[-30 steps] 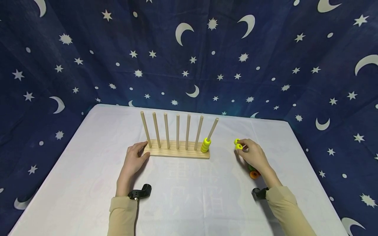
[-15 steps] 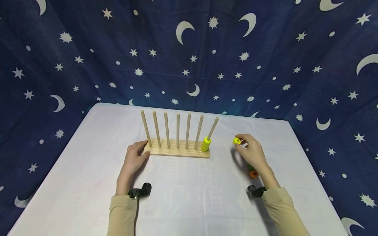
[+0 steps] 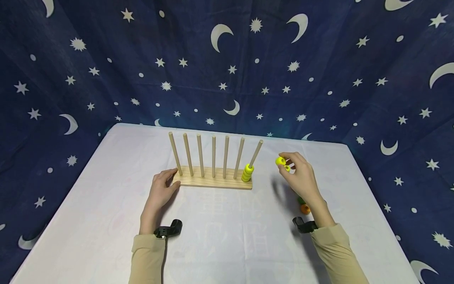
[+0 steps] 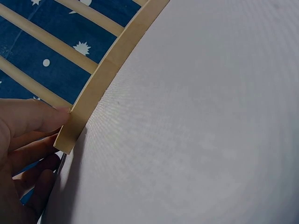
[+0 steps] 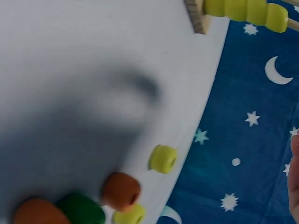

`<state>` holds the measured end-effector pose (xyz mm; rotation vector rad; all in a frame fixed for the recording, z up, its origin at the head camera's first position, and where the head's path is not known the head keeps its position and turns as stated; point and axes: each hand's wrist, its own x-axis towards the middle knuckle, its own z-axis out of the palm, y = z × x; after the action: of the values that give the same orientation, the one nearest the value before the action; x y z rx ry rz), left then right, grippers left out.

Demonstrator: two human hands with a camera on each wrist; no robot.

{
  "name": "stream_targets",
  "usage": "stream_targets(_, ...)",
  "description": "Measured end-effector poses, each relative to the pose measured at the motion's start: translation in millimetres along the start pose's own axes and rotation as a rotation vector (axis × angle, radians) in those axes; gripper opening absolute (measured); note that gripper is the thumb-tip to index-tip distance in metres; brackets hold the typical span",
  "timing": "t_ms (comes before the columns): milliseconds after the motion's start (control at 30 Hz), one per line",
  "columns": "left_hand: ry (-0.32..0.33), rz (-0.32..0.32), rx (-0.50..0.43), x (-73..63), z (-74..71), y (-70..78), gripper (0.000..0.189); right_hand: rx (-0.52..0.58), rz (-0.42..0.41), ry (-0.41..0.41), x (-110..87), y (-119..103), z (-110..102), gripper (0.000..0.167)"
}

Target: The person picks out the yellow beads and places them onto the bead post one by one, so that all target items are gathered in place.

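My left hand [image 3: 164, 191] holds the left end of a wooden peg stand [image 3: 213, 182], thumb at the front and fingers behind. In the left wrist view, the thumb presses near the end of the stand's base [image 4: 105, 77]. Several yellow beads [image 3: 247, 173] are stacked on the rightmost peg. My right hand [image 3: 301, 175] pinches a yellow bead [image 3: 280, 161] above the table, right of the stand. A second yellow bead [image 3: 287, 168] shows past the fingers; the right wrist view has a yellow bead [image 5: 163, 159] lying on the table.
Under the right forearm lie an orange bead [image 3: 305, 209] and a green bead [image 3: 301, 200], partly hidden. The right wrist view shows another orange bead [image 5: 39, 212] and a yellow one [image 5: 130, 214]. A starry blue cloth [image 3: 191, 86] hangs behind the white table [image 3: 220, 236].
My right hand has lifted the yellow bead off the table and moved it up and slightly left, toward the stand. The left hand has stayed on the stand.
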<state>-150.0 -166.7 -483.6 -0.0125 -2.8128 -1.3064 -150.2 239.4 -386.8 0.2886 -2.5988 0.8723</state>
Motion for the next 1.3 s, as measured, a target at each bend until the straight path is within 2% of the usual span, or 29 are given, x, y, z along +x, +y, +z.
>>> stream_targets(533,-0.011,-0.022,0.0,0.3,0.1,0.5,0.051,0.044,-0.03,0.063,10.5,-41,-6,0.033)
stream_targets(733,-0.015,-0.038,-0.006,-0.1,0.3,0.4,0.051,0.096,-0.064,0.098,12.6,-50,-7,0.033)
stream_targets(933,-0.009,-0.021,-0.006,0.2,0.2,-0.2,0.051,0.129,-0.116,0.14,16.9,-57,-9,0.034)
stream_targets(1300,-0.008,-0.024,-0.006,0.8,-0.1,0.4,0.051,0.173,-0.139,0.182,26.2,-75,-14,0.034)
